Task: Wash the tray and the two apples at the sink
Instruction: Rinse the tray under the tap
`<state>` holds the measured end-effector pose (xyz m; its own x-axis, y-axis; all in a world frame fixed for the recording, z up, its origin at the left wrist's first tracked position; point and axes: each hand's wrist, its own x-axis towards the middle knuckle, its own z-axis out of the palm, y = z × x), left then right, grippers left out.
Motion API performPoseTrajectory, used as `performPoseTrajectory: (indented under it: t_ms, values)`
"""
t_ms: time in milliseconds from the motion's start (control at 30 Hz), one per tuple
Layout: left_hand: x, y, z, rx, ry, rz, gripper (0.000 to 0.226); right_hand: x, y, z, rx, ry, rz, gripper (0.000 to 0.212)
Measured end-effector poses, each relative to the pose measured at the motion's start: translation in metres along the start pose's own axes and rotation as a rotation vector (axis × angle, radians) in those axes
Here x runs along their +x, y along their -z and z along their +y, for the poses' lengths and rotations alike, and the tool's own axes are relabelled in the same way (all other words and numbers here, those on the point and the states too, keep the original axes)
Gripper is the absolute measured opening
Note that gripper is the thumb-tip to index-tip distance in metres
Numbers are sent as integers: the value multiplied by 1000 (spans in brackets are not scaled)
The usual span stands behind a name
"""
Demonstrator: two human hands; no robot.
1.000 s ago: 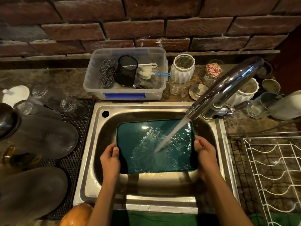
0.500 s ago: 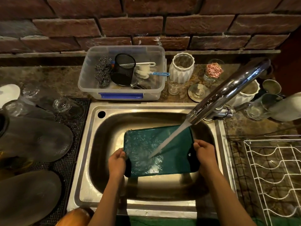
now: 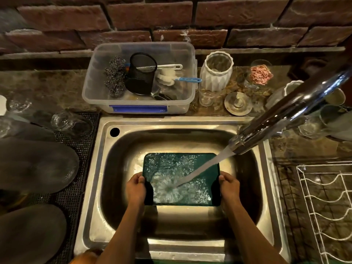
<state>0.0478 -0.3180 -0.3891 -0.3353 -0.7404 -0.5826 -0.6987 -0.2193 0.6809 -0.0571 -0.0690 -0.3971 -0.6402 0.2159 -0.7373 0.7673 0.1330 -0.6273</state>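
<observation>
Tray [image 3: 181, 168] first: it sits low inside the sink [image 3: 99, 178], dark green and rectangular, carried flat between both hands. Left hand [image 3: 135, 189] clasps the near part of the left short edge, thumb laid over the rim and fingers presumably curled beneath, out of sight; right hand [image 3: 229, 187] mirrors it on the right short edge. Gripping the ends leaves the whole upper face bare, which looks like the point, since nothing shields the surface from the water stream [image 3: 205, 169]. That stream leaves the faucet [image 3: 285, 111] at a slant and strikes the tray left of centre, near the front, where it fans out in a white splash and throws droplets across the face. Holding the tray roughly level and down in the basin probably keeps the spray inside the steel walls. Rinsing the tray appears to be the step in hand, early in the task; of the apples, only an orange-brown rounded shape [image 3: 85, 256] shows at the bottom edge, and I cannot tell whether it is one. Behind the sink, a clear plastic tub [image 3: 186, 77] keeps steel scourers [image 3: 114, 77] and brushes within reach, and a white wire rack [image 3: 327, 206] waits to the right, a likely place for draining.
</observation>
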Motion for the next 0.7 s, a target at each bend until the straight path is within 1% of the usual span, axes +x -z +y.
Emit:
performPoseTrajectory:
  t_ms: [267, 367, 467, 533, 633, 700]
  values:
    - [7, 3, -13, 76, -102, -4, 23, 0, -5, 20, -75, 62, 25, 28]
    - [8, 1, -12, 97, -154, 2, 24, 0, -7, 19, -89, 83, 55, 32]
    - [8, 0, -12, 102, -157, 6, 25, 0, -6, 21, -105, 110, 39, 28]
    - [8, 0, -10, 112, -130, 19, 24, 1, -5, 21, -159, 156, 21, 27]
    - [5, 1, -7, 139, -94, 52, 21, 1, -6, 18, -232, 179, 51, 27]
    - [1, 6, -3, 209, -80, 102, 19, -3, -8, 12, -284, 176, 77, 28]
